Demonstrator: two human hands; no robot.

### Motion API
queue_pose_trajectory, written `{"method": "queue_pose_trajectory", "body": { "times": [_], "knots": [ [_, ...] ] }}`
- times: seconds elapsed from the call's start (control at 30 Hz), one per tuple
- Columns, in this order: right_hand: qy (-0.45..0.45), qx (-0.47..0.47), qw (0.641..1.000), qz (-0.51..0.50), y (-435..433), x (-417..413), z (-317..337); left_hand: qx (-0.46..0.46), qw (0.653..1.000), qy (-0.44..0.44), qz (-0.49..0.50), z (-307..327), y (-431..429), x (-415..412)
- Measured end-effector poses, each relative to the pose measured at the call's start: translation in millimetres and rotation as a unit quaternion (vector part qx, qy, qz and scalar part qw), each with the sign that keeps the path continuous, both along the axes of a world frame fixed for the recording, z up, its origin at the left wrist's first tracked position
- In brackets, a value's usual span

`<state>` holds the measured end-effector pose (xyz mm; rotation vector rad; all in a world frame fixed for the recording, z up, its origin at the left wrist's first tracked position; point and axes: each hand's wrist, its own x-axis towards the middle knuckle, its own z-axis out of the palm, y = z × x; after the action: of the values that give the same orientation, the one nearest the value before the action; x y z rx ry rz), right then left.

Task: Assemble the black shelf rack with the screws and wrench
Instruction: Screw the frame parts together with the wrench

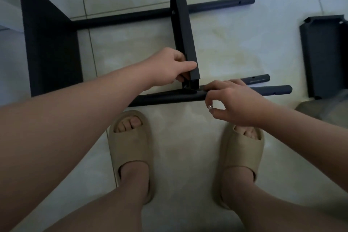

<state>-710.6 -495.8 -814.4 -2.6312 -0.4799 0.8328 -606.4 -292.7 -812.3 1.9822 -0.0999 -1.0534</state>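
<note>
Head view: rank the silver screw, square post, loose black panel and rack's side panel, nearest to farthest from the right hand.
1. silver screw: pinched by the right hand.
2. square post: just left, gripped by the left hand.
3. loose black panel: off to the right.
4. rack's side panel: far left.

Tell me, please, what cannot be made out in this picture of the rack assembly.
1. Joint of post and tube, head view: dark, partly covered by the left hand; any screw there is hidden.
2. Silver piece pinched by the right hand, head view: too small to identify.
3. Panel, head view: cut off by the right edge.
</note>
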Motion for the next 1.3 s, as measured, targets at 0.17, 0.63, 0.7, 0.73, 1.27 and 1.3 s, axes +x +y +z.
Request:
{"method": "queue_pose_trajectory", "body": {
  "times": [0.17, 0.63, 0.7, 0.73, 1.27, 1.3],
  "knots": [
    [-0.028, -0.018, 0.999, 0.017, -1.6, -4.1, -4.2, -0.014, 1.000, -0.002, 0.010, 4.3, -3.2, -1.8],
    [-0.153, 0.012, 0.988, 0.033, -6.6, -10.5, 21.9, 0.022, 1.000, -0.005, -0.003, 4.6, -5.0, 1.3],
    [-0.161, 0.017, 0.987, 0.024, -6.6, -2.2, 24.7, 0.027, 1.000, 0.002, 0.001, 5.4, -5.5, 1.0],
    [-0.158, 0.016, 0.987, 0.021, -6.5, 1.9, 25.3, 0.032, 0.999, 0.003, 0.003, 5.5, -5.6, 1.0],
    [-0.243, 0.131, 0.958, -0.075, -4.0, -12.7, 33.1, 0.055, 0.998, -0.003, 0.040, 7.5, 2.6, -6.3],
    [-0.226, 0.156, 0.957, -0.099, 0.0, -16.6, 34.3, 0.062, 0.998, -0.011, 0.026, 8.4, 5.4, -7.4]
  ]
}}
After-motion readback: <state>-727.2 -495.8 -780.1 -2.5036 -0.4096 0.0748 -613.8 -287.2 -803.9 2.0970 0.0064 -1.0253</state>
